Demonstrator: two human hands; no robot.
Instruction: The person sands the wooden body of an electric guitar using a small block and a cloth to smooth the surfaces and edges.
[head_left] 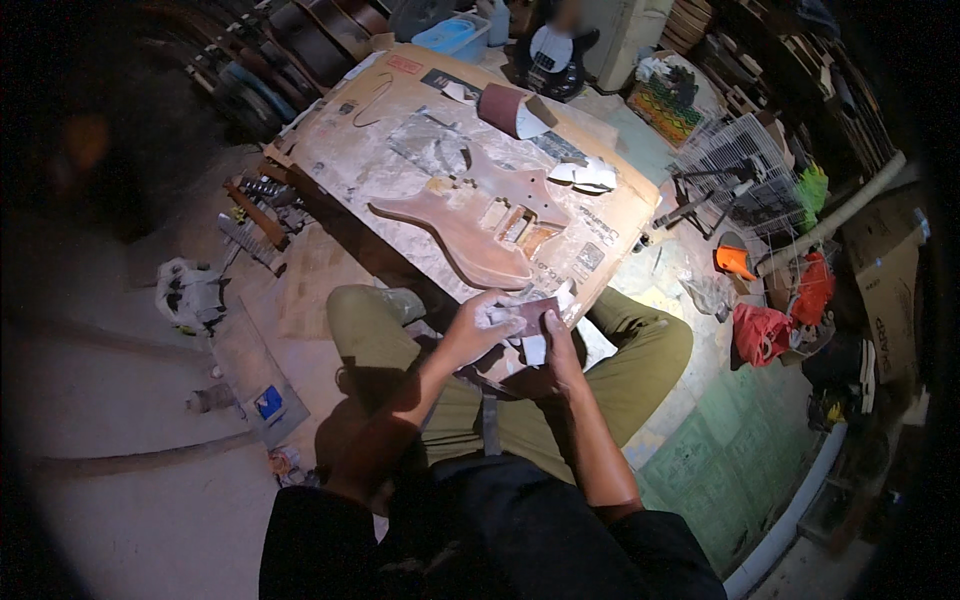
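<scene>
Just off the near edge of the low table, both my hands hold a piece of brown sandpaper (537, 314) with a pale backing. My left hand (482, 328), dusted white at the fingertips, grips its left side. The fingers of my right hand (563, 352) are closed on its right side, and a white flap hangs between the hands. Beyond them an unpainted guitar body (475, 245) lies flat on the table, with routed cavities and a whitish dusty surface. Neither hand touches it.
Cardboard (345, 115) covers the table, smeared with dust. On it are a curled sheet of dark red sandpaper (500, 108) and crumpled white paper (585, 174). A dark electric guitar (556, 55) stands behind. A wire rack (735, 165) and red bag (762, 333) are at right.
</scene>
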